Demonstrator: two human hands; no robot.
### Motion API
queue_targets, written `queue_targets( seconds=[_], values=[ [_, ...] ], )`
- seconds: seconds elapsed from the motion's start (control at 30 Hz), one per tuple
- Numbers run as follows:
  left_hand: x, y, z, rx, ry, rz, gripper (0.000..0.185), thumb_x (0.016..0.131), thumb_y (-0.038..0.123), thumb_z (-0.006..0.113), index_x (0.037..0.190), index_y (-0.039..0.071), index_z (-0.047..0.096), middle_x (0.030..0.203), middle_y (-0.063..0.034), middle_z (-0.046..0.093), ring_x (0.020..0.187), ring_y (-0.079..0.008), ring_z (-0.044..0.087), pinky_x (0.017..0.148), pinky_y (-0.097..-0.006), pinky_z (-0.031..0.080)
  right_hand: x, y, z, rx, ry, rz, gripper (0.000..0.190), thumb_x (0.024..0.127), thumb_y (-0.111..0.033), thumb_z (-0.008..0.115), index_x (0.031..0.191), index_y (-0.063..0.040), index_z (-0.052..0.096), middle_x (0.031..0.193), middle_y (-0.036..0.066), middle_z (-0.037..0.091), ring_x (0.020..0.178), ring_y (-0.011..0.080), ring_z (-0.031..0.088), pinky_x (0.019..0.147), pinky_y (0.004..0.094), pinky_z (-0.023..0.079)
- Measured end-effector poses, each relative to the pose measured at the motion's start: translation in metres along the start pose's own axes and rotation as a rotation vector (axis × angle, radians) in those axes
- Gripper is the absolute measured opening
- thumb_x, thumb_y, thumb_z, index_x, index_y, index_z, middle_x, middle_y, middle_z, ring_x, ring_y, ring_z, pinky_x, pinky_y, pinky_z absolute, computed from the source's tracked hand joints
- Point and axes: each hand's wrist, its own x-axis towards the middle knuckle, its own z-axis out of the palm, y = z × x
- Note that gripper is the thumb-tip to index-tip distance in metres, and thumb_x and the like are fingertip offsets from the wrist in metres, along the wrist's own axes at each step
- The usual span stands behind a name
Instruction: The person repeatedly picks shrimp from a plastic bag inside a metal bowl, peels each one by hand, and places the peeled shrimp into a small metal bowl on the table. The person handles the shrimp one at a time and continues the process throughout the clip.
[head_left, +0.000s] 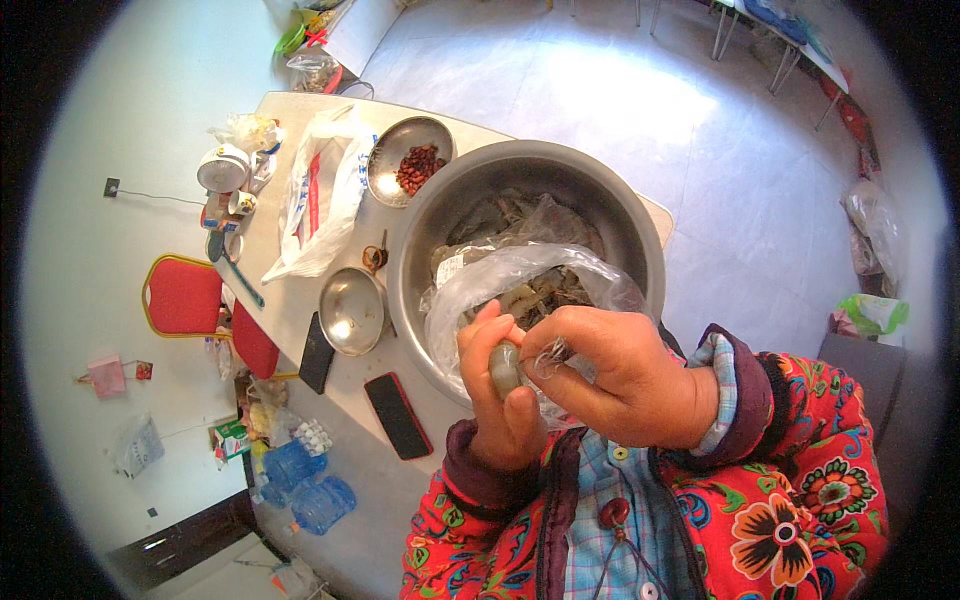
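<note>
My left hand (495, 405) holds a grey, translucent raw shrimp (505, 367) between thumb and fingers. From the right, my right hand (619, 371) meets it, its thumb and forefinger pinching thin, wispy shrimp legs or shell (553, 355). Both hands are above the near rim of a large metal basin (409, 247). Under them a clear plastic bag (465, 289) lies with its mouth spread, and more raw shrimp (559, 289) show inside. Further back in the basin, other greyish shrimp (487, 214) are partly covered by plastic.
Left of the basin on the table (349, 409) are an empty metal bowl (352, 311), a bowl of reddish pieces (397, 142), keys (375, 257), a phone (399, 416), a dark flat object (316, 356) and a white plastic bag (330, 202). A small fan (223, 169) stands beyond.
</note>
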Motion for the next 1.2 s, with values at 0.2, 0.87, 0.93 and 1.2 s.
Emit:
queue_targets(
  seconds=[0.2, 0.87, 0.93, 1.2],
  values=[
    [-0.004, -0.003, -0.001, 0.160, 0.044, 0.113, 0.055, 0.091, 0.053, 0.035, 0.117, 0.005, 0.039, 0.101, -0.0119, 0.048, 0.096, -0.0248, 0.048, 0.101, -0.0517, 0.028, 0.001, -0.004, -0.010, 0.686, -0.200, 0.605, 0.014, 0.081, -0.014, 0.060, 0.077, 0.000, 0.057, 0.063, 0.006, 0.053, 0.059, 0.0105, 0.053, 0.054, 0.0263, 0.043],
    [0.002, -0.012, -0.007, 0.304, -0.063, 0.225, 0.044, 0.094, 0.045, 0.029, 0.115, 0.007, 0.040, 0.101, -0.0131, 0.049, 0.092, -0.0253, 0.050, 0.102, -0.0539, 0.027, 0.001, 0.008, -0.007, 0.969, -0.214, 0.763, 0.019, 0.082, -0.016, 0.057, 0.068, -0.002, 0.055, 0.058, 0.002, 0.052, 0.054, 0.0092, 0.048, 0.053, 0.0229, 0.037],
    [0.001, -0.012, -0.007, 0.275, -0.072, 0.204, 0.044, 0.095, 0.045, 0.029, 0.116, 0.008, 0.039, 0.103, -0.0141, 0.049, 0.095, -0.0272, 0.050, 0.101, -0.0536, 0.028, 0.002, 0.011, -0.006, 1.008, -0.222, 0.772, 0.020, 0.083, -0.016, 0.057, 0.067, -0.003, 0.054, 0.058, 0.001, 0.051, 0.055, 0.0095, 0.048, 0.054, 0.0231, 0.037],
    [-0.005, -0.006, -0.001, 0.144, -0.038, 0.117, 0.047, 0.095, 0.047, 0.028, 0.119, 0.008, 0.038, 0.109, -0.0180, 0.047, 0.107, -0.0355, 0.047, 0.100, -0.0528, 0.030, -0.003, 0.013, 0.001, 1.234, -0.214, 0.797, 0.020, 0.083, -0.017, 0.057, 0.069, -0.003, 0.052, 0.061, 0.002, 0.048, 0.059, 0.0112, 0.050, 0.057, 0.0238, 0.039]
  ],
)
